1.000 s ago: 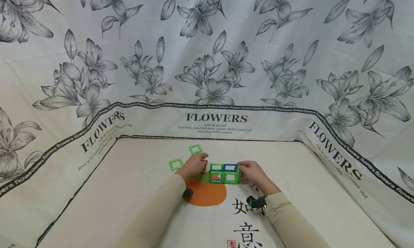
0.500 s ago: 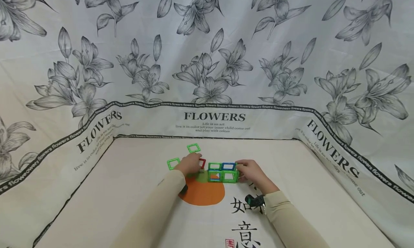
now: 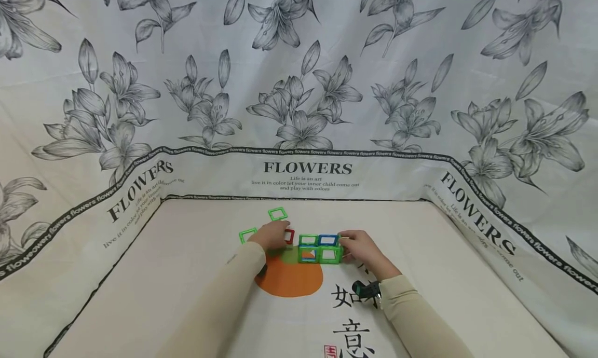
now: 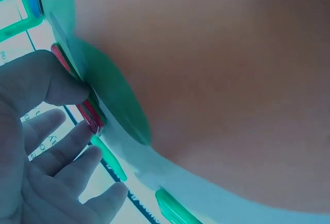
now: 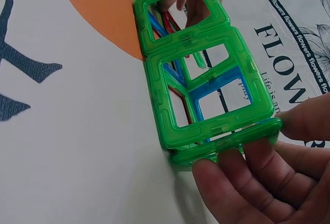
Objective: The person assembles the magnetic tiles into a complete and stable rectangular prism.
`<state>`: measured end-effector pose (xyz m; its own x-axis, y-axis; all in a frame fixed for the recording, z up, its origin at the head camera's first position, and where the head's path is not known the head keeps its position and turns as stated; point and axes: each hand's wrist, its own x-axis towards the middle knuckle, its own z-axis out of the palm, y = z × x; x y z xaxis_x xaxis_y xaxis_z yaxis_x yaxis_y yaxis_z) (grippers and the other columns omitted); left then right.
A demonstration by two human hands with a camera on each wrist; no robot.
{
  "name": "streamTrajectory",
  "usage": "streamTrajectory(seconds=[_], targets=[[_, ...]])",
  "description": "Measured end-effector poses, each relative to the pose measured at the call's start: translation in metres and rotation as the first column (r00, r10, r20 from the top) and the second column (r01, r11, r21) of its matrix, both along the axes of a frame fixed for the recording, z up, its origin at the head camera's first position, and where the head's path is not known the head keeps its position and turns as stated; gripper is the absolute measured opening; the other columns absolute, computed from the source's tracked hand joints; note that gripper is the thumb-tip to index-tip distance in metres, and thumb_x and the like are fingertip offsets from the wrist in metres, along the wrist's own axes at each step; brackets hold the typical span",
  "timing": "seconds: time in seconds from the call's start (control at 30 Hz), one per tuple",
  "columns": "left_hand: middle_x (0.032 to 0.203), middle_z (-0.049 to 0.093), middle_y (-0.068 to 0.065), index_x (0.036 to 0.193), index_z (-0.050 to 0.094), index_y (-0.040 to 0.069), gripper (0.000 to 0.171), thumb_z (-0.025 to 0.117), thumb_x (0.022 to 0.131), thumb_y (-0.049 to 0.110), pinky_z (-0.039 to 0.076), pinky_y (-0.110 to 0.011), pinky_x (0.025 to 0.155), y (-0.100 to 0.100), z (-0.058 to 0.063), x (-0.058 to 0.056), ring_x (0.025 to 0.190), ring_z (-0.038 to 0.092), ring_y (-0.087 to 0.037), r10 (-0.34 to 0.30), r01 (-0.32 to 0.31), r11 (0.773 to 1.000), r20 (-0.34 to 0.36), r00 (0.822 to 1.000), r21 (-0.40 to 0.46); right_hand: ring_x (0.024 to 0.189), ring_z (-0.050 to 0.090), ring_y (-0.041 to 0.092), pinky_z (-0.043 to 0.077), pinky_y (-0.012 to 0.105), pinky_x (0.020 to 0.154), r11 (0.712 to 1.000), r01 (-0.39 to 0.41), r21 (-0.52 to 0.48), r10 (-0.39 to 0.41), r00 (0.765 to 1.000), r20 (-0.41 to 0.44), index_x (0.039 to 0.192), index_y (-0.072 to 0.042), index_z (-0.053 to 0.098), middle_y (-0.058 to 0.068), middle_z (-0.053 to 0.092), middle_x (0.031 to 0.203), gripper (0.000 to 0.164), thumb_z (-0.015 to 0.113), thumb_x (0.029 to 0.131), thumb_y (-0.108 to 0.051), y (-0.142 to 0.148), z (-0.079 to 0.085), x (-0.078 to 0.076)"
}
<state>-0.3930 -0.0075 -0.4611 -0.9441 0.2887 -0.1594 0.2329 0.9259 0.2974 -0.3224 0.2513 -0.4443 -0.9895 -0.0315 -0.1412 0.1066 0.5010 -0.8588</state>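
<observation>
A box-like structure of magnetic tiles [image 3: 318, 254], square frames in green and blue, stands mid-table. My right hand [image 3: 363, 248] holds its right end, with thumb and fingers on the green end tile [image 5: 227, 142] in the right wrist view. Left of the structure and apart from it, my left hand [image 3: 270, 235] pinches a red magnetic tile [image 3: 291, 237]. In the left wrist view, the thumb lies over the red tile [image 4: 91, 114], and a green edge shows close against it. The other left fingers are loosely spread below.
Two loose green tiles lie beyond and left of my left hand, a far green tile [image 3: 277, 207] and a nearer green tile [image 3: 247, 230] partly hidden by it. The tablecloth [image 3: 140, 275] bears an orange disc [image 3: 294, 280] and black characters. Floral curtain [image 3: 303, 124] borders the table.
My left hand has shifted slightly left from the structure, and more of the red tile shows. My right hand keeps its hold on the structure. The head view has drifted a little.
</observation>
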Motion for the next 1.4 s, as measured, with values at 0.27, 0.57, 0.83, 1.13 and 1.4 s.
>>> streamTrajectory(seconds=[0.27, 0.57, 0.83, 1.13, 1.4], targets=[[0.141, 0.051, -0.006, 0.142, 0.048, 0.014, 0.068, 0.075, 0.08, 0.024, 0.042, -0.041, 0.107, -0.008, 0.005, -0.001, 0.119, 0.052, -0.022, -0.026, 0.025, 0.999, -0.023, 0.999, -0.033, 0.077, 0.065, 0.018, 0.059, 0.036, 0.07, 1.0, -0.006, 0.0, 0.006, 1.0, -0.005, 0.134, 0.002, 0.054, 0.013, 0.07, 0.096, 0.043, 0.05, 0.097, -0.019, -0.002, 0.001, 0.0], [0.139, 0.048, -0.012, 0.143, 0.044, 0.012, 0.08, 0.079, 0.076, 0.036, 0.046, -0.043, 0.102, -0.014, 0.007, 0.006, 0.114, 0.052, -0.028, 0.03, -0.03, 0.999, -0.014, 0.999, -0.034, 0.078, 0.065, 0.019, 0.059, 0.035, 0.069, 1.0, -0.003, -0.007, 0.003, 1.0, 0.008, 0.133, 0.001, 0.055, 0.013, 0.07, 0.097, 0.042, 0.05, 0.097, -0.02, -0.005, -0.003, -0.002], [0.117, 0.049, -0.01, 0.115, 0.061, 0.006, 0.05, 0.077, 0.073, 0.026, 0.049, -0.032, 0.075, -0.021, 0.013, 0.01, 0.087, 0.052, -0.021, 0.044, -0.043, 0.999, -0.028, 0.999, 0.026, 0.076, 0.065, 0.018, 0.059, 0.036, 0.068, 1.0, 0.007, -0.004, -0.007, 1.0, 0.0, 0.135, 0.001, 0.053, 0.014, 0.069, 0.096, 0.043, 0.05, 0.098, -0.021, -0.004, -0.003, -0.002], [0.111, 0.056, -0.007, 0.116, 0.065, 0.002, 0.05, 0.074, 0.072, 0.025, 0.052, -0.033, 0.087, -0.024, 0.023, 0.011, 0.09, 0.053, -0.018, -0.072, 0.074, 0.996, -0.053, 0.996, 0.052, 0.076, 0.065, 0.018, 0.058, 0.034, 0.067, 1.0, 0.012, -0.008, -0.012, 1.0, 0.003, 0.136, 0.0, 0.052, 0.014, 0.069, 0.097, 0.044, 0.05, 0.098, -0.021, -0.001, -0.006, -0.003], [0.117, 0.061, -0.008, 0.123, 0.064, 0.002, 0.057, 0.079, 0.075, 0.028, 0.052, -0.035, 0.092, -0.022, 0.033, 0.014, 0.099, 0.06, -0.018, -0.142, 0.143, 0.988, -0.016, 0.99, 0.066, 0.076, 0.065, 0.018, 0.058, 0.034, 0.067, 1.0, 0.019, -0.016, -0.019, 1.0, 0.0, 0.136, 0.0, 0.052, 0.014, 0.069, 0.097, 0.044, 0.05, 0.098, -0.021, 0.0, -0.006, -0.002]])
